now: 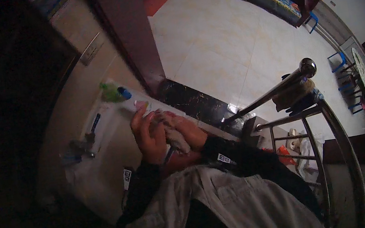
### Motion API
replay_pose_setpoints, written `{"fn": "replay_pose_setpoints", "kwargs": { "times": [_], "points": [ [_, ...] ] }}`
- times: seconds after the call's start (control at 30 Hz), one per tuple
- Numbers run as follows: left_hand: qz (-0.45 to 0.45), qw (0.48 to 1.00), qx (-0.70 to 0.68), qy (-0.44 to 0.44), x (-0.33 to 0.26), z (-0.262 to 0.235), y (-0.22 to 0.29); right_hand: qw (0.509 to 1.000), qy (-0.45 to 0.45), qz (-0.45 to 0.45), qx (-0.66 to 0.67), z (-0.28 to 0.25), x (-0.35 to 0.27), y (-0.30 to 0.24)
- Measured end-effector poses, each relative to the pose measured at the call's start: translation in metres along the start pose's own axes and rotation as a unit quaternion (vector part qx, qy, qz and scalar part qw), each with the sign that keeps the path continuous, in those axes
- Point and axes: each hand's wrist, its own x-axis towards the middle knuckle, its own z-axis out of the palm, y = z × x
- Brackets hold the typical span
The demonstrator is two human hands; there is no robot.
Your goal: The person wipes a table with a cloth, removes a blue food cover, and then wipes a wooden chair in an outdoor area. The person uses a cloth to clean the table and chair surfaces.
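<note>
My left hand (148, 135) and my right hand (189, 131) meet in front of me, above my lap in grey trousers. The fingers of both are bent around a crumpled greyish-white thing, probably a cloth (176, 141). Dim light and blur hide its exact kind. Below the hands shows a reddish thing (175, 161), mostly covered by my wrists and trousers. Just beyond my left fingertips lies a small pink and white packet (140, 104).
A bright green item (110, 92) and a blue cap-like piece (124, 93) lie farther along the pale ledge. At left is a dark slim object (95, 122). A metal railing (278, 92) with fabric (294, 96) over it stands at right. Beyond it are blue stools (337, 61).
</note>
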Motion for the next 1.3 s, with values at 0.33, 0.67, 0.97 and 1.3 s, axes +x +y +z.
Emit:
{"fn": "replay_pose_setpoints", "kwargs": {
  "times": [0.33, 0.67, 0.97, 1.3],
  "points": [
    [-0.398, 0.746, -0.534, -0.015, 0.075, 0.177, 0.041, 0.997, 0.041, -0.007, 0.064, -0.145, -0.048, -0.043],
    [-0.47, 0.547, -0.681, -0.129, 0.108, 0.239, 0.086, 0.966, -0.026, -0.01, 0.257, -0.242, -0.045, -0.119],
    [-0.488, 0.638, -0.573, -0.161, 0.163, 0.308, 0.062, 0.906, 0.296, 0.043, -0.301, -0.303, -0.016, -0.138],
    [-0.455, 0.728, -0.496, -0.13, 0.302, 0.389, -0.023, 0.887, 0.104, 0.029, -0.449, -0.408, 0.077, -0.172]
  ]
}}
